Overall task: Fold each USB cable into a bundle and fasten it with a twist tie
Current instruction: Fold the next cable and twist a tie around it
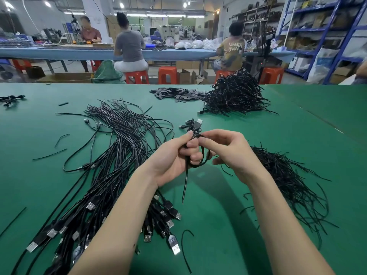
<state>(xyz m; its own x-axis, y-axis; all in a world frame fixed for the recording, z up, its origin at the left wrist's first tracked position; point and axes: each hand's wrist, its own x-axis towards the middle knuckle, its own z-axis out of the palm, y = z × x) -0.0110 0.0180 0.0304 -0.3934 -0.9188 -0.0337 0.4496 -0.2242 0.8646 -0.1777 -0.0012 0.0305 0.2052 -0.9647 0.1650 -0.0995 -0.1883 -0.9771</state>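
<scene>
Over the middle of the green tabletop [218, 205], the left hand [170, 161] grips a folded cable [195, 155], fingers curled round the loops, thumb pressing near the top. The right hand [228, 149] pinches at the top of the bundle, thumb and forefinger closed on what looks like a tie, though the tie itself is too thin and dark to tell from the cable. One loose end [185, 183] hangs down from the left hand, and the plugs [196, 124] stick out at the far side.

To do this step well, I judge the left grip should keep the loops flat and even while the right winds the tie snugly round the waist, then twists its ends tight. The hanging end likely wants tucking in first.

Unfolded cables [111, 155] lie fanned at left, spare ties [288, 175] at right, and a finished heap [234, 96] far right.
</scene>
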